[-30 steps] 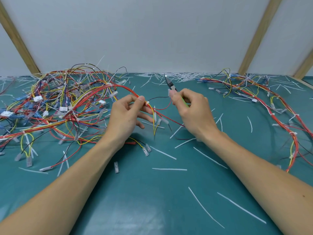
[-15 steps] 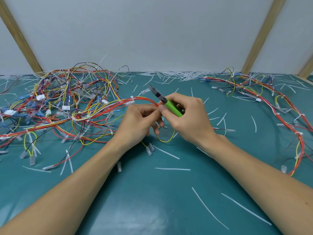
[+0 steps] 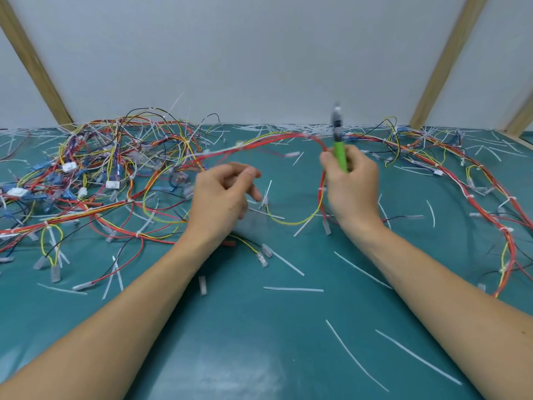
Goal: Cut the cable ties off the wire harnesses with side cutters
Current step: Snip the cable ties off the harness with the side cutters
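The right hand [image 3: 353, 186] has swung the side cutters [image 3: 338, 140] upright (fingers wrapped round them), the left hand [image 3: 223, 197] loosely curled, holding nothing.

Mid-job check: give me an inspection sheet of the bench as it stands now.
Surface: teal mat, flat.
Job's things: side cutters with green handles, tip up; tangled wire harnesses at left; a second harness strung out at right.
Clutter: cut cable ties scattered across the mat and heaped along the back edge.
Grippers: right hand grips the cutters; left hand loosely curled, blurred, seems to hold nothing.
Cables: red-yellow bundle arcs between the hands.
Surroundings: white wall, slanted wooden battens.
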Tool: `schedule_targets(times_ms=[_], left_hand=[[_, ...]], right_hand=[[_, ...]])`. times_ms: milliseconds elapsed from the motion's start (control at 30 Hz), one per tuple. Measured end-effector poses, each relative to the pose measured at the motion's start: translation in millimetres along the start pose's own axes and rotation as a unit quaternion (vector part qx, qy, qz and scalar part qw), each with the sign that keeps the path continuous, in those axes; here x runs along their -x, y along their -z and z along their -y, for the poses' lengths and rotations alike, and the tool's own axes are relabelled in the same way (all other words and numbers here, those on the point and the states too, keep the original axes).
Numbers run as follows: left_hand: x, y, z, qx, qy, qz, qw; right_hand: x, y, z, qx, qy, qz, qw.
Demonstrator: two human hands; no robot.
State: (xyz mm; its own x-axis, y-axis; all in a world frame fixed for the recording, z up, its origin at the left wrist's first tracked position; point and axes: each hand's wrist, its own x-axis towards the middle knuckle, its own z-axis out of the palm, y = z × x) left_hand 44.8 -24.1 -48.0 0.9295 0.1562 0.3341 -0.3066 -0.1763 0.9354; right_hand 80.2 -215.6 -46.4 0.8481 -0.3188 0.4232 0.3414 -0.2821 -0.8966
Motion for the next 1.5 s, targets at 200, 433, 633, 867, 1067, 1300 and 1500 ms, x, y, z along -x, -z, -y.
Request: schedule_targets(times_ms=[200,433,633,867,1067,1300,1500], left_hand=[[11,2,-13,-0.078,-0.199,-0.083,0.973],[-16,26,0,-0.133,-0.098,-0.235,0.958],[-14,22,13,-0.252,0.071,-0.056,0.963],[-10,18,13,-0.238,0.056,-0.008,0.970],[-8,14,15,-0.287,0.043,0.075,0.954],[-3,10,13,-0.302,-0.011,0.158,0.940],[5,0,3,-0.195,-0.104,0.096,0.970]], right_hand=[[-40,32,-22,-0.068,-0.139,-0.140,0.978],[-41,29,-24,-0.028,-0.109,-0.144,0.983],[-27,27,-9,-0.015,-0.001,-0.145,0.989],[4,7,0,0.019,0.104,0.033,0.994],[16,-2,1,0.040,0.062,0.138,0.988],[20,-5,-1,0.055,0.022,0.194,0.979],[22,-6,2,0.011,-0.007,0.229,0.973]])
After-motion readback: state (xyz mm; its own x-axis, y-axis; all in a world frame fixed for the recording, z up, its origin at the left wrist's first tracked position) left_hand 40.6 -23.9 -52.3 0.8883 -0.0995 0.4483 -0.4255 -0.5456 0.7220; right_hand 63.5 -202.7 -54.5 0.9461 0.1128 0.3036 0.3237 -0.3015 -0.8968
